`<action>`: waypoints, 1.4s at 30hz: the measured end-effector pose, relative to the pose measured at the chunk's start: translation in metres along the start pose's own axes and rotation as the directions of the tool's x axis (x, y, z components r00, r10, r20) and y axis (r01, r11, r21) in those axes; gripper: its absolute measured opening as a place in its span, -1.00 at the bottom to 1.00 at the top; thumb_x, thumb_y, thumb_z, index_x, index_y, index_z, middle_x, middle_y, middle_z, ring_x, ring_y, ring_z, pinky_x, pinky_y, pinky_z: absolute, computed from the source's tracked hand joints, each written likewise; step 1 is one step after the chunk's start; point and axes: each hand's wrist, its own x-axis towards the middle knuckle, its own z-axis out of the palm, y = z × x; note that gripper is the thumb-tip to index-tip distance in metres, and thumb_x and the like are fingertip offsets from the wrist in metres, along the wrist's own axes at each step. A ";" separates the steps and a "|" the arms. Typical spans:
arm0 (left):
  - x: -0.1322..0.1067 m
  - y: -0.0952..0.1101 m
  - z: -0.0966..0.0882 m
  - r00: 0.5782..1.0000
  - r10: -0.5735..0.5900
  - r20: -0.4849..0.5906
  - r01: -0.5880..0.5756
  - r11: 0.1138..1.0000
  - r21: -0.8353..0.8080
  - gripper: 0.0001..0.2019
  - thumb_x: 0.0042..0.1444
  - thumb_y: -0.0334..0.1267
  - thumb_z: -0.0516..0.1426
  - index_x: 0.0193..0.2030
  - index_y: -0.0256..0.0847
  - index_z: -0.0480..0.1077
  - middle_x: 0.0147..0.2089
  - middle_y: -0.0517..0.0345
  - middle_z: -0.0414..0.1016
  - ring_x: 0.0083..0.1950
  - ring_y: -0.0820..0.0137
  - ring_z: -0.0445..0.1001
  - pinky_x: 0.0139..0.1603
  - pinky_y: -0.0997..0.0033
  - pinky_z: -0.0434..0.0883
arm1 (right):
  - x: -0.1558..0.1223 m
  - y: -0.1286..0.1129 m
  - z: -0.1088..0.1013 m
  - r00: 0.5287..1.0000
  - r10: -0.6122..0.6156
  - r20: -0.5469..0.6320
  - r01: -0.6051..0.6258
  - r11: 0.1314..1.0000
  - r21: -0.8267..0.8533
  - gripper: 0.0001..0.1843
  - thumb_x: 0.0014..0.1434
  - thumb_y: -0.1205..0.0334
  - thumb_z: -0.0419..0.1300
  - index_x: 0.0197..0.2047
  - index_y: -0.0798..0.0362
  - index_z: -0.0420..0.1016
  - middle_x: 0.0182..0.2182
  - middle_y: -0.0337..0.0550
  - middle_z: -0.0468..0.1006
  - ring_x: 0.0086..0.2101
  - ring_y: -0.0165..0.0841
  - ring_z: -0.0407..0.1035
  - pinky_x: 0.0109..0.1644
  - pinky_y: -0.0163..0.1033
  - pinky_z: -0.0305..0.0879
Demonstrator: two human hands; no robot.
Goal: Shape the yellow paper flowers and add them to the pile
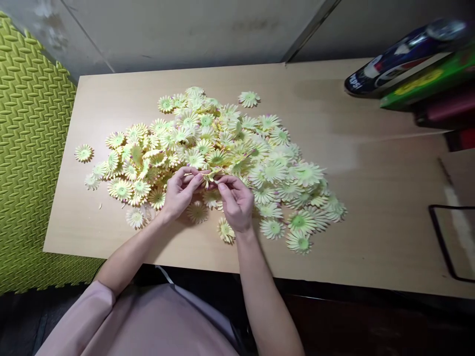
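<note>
A big heap of pale yellow-green fabric daisy flowers (222,148) covers the middle of a light wooden table (371,198). My left hand (180,193) and my right hand (235,200) meet at the near edge of the heap. Both pinch one small yellow flower piece (211,177) between their fingertips, just above the pile. Loose flowers lie under and around both wrists.
A single flower (83,153) lies apart at the table's left end, another (249,99) at the back. A green foam mat (25,163) covers the floor at left. Coloured packages (415,64) are stacked at the right rear. A black wire frame (443,242) is at the right edge.
</note>
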 end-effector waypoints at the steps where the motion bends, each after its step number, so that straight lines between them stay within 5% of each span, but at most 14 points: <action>1: 0.000 0.000 0.000 1.000 -0.010 0.009 0.010 0.999 -0.030 -0.55 0.03 0.12 0.33 -0.24 -0.18 0.31 -0.22 0.12 0.64 -0.29 0.47 0.59 -0.20 0.45 0.56 | 0.001 0.001 -0.001 1.000 0.000 0.015 0.000 1.000 0.026 -0.80 0.23 0.04 0.23 -0.21 -0.01 0.48 -0.29 -0.14 0.56 -0.28 -0.30 0.52 -0.15 -0.15 0.52; 10: -0.002 0.001 -0.002 0.999 0.010 0.048 -0.004 0.993 -0.120 -0.61 0.15 0.09 0.26 -0.17 -0.15 0.26 -0.18 0.05 0.67 -0.12 0.30 0.69 -0.06 0.25 0.63 | 0.002 0.009 -0.014 0.998 0.028 -0.060 -0.018 0.986 0.165 -0.73 0.08 -0.01 0.29 -0.20 -0.06 0.47 -0.35 -0.13 0.52 -0.32 -0.24 0.48 -0.22 -0.05 0.53; 17: -0.008 0.007 0.003 0.967 0.236 0.095 -0.244 0.966 0.082 -0.66 0.15 -0.09 0.30 -0.04 -0.20 0.40 -0.03 -0.06 0.62 -0.04 0.27 0.67 -0.03 0.27 0.63 | 0.000 0.003 -0.011 0.999 -0.006 -0.053 0.008 0.999 0.044 -0.80 0.16 0.05 0.27 -0.23 -0.02 0.50 -0.41 -0.19 0.50 -0.43 -0.36 0.39 -0.35 -0.21 0.43; 24: -0.007 0.003 -0.001 0.959 0.249 0.133 -0.281 0.891 0.357 -0.56 0.09 -0.12 0.34 0.08 -0.23 0.49 -0.07 -0.06 0.65 -0.12 0.34 0.65 -0.12 0.41 0.58 | 0.000 -0.011 -0.005 0.998 -0.064 0.021 0.067 0.984 -0.165 -0.80 0.23 0.05 0.21 -0.28 0.01 0.49 -0.41 -0.19 0.51 -0.47 -0.41 0.37 -0.45 -0.29 0.35; 32: -0.005 0.006 0.001 0.974 0.223 0.047 -0.223 0.890 0.399 -0.74 0.20 -0.08 0.23 -0.21 -0.25 0.57 -0.25 0.05 0.65 -0.29 0.43 0.57 -0.21 0.47 0.51 | -0.002 -0.009 -0.007 0.995 0.004 0.098 0.010 0.990 -0.142 -0.78 0.24 0.03 0.23 -0.24 0.01 0.49 -0.41 -0.23 0.52 -0.52 -0.46 0.32 -0.51 -0.34 0.28; 38: -0.003 0.001 -0.003 0.999 0.002 -0.039 0.003 0.992 0.127 -0.68 0.10 0.02 0.29 -0.31 -0.23 0.47 -0.39 0.23 0.45 -0.39 0.54 0.42 -0.35 0.56 0.48 | 0.000 -0.008 -0.011 0.988 0.062 0.142 -0.062 0.998 -0.005 -0.78 0.24 0.01 0.21 -0.22 -0.02 0.45 -0.34 -0.21 0.52 -0.39 -0.40 0.44 -0.30 -0.26 0.44; 42: -0.002 -0.001 -0.003 0.998 -0.060 0.004 0.060 0.998 -0.010 -0.67 0.08 0.02 0.31 -0.28 -0.22 0.44 -0.37 0.23 0.40 -0.40 0.54 0.42 -0.39 0.56 0.49 | 0.001 -0.006 -0.014 0.986 0.065 0.152 -0.090 0.982 0.165 -0.81 0.19 0.04 0.26 -0.27 -0.02 0.47 -0.33 -0.23 0.51 -0.42 -0.41 0.41 -0.30 -0.26 0.42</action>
